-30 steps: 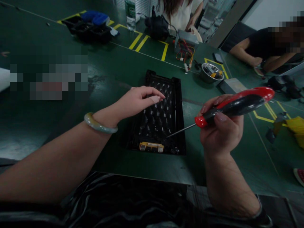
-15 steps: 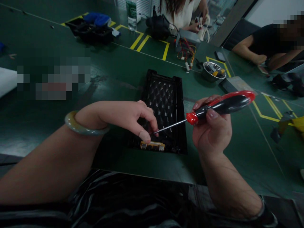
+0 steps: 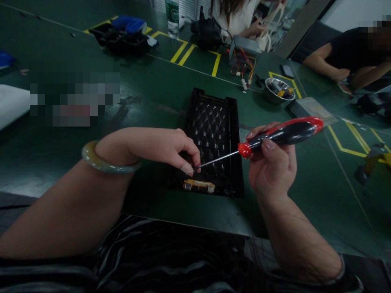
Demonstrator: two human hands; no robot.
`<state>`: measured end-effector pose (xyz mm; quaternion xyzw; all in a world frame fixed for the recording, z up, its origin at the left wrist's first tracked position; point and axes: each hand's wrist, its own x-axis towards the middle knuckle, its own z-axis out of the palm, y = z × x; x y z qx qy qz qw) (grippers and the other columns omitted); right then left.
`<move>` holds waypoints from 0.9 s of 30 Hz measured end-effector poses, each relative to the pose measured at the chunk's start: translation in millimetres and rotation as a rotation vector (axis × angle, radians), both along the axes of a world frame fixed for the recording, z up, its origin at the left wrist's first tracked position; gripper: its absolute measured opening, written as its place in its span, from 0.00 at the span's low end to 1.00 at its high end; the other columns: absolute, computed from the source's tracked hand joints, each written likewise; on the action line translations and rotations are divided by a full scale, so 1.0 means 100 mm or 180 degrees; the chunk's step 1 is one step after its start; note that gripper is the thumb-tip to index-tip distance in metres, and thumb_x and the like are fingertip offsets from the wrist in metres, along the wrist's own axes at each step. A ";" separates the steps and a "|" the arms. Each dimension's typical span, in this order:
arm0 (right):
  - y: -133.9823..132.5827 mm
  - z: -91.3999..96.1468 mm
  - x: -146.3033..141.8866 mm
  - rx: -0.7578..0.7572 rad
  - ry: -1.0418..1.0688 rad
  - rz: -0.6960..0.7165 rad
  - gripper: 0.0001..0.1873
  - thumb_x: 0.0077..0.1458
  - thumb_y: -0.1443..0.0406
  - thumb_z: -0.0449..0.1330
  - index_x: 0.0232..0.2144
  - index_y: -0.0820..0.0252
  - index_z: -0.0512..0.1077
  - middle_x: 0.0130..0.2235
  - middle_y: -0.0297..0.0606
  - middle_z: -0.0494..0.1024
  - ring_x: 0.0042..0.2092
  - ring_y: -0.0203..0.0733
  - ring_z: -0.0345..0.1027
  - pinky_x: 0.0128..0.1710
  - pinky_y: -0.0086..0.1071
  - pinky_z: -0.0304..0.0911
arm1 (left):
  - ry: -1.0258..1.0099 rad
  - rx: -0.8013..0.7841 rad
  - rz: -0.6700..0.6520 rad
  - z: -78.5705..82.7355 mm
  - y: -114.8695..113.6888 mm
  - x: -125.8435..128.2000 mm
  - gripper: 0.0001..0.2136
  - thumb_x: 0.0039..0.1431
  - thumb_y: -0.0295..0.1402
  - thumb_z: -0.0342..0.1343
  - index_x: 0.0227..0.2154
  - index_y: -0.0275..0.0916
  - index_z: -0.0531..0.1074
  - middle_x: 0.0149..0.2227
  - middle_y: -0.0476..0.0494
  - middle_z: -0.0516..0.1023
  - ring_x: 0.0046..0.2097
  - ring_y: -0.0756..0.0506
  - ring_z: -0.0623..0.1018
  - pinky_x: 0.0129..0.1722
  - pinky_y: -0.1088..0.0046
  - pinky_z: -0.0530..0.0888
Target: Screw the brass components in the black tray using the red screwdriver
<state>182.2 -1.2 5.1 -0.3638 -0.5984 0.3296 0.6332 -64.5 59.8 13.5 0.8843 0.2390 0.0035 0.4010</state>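
Observation:
A screwdriver (image 3: 282, 132) with a red and black handle lies tilted in my right hand (image 3: 271, 169), its thin metal shaft pointing left and down. At the tip, the thumb and forefinger of my left hand (image 3: 168, 146) pinch together; whatever is between them is too small to make out. Both hands are above a black rectangular casing (image 3: 210, 132) with a quilted-looking inner surface. Along the casing's near end sits a small yellowish circuit board (image 3: 199, 186) with metal connectors, just below my left fingertips.
Beyond the casing are a metal bowl (image 3: 270, 95) of small parts, a metal box with coloured wires (image 3: 242, 51), a black divided tray (image 3: 119, 42) and a water bottle (image 3: 172, 20). Two people sit across the green table (image 3: 152, 89). A yellow-handled tool (image 3: 375, 156) lies far right.
The screwdriver tip and my left fingertips have risen slightly away from the circuit board, showing more of it. The whole view has shifted a little.

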 end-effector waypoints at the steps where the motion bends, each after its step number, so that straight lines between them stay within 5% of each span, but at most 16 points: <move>1: 0.00 0.00 0.00 0.0014 0.0091 0.0047 0.09 0.57 0.61 0.57 0.41 0.52 0.62 0.36 0.35 0.68 0.36 0.38 0.66 0.26 0.31 0.60 | 0.0015 -0.0018 0.0002 0.00 0.00 -0.01 0.09 0.60 0.40 0.64 0.42 0.55 0.83 0.41 0.55 0.86 0.44 0.45 0.82 0.49 0.73 0.70; 11: -0.05 -0.04 -0.01 -0.0034 -0.0349 -0.0068 0.10 0.59 0.58 0.55 0.42 0.50 0.59 0.37 0.36 0.69 0.37 0.40 0.68 0.31 0.35 0.64 | -0.0083 0.0109 0.0297 0.00 0.01 -0.02 0.09 0.63 0.40 0.61 0.44 0.57 0.84 0.44 0.55 0.85 0.47 0.45 0.82 0.54 0.70 0.69; 27: 0.02 -0.05 -0.01 0.0389 0.0800 0.0131 0.09 0.56 0.68 0.64 0.41 0.54 0.74 0.36 0.33 0.77 0.34 0.33 0.69 0.24 0.23 0.64 | -0.0181 0.0419 0.0598 0.01 0.06 -0.03 0.09 0.59 0.41 0.65 0.41 0.48 0.82 0.40 0.55 0.84 0.45 0.48 0.81 0.48 0.75 0.69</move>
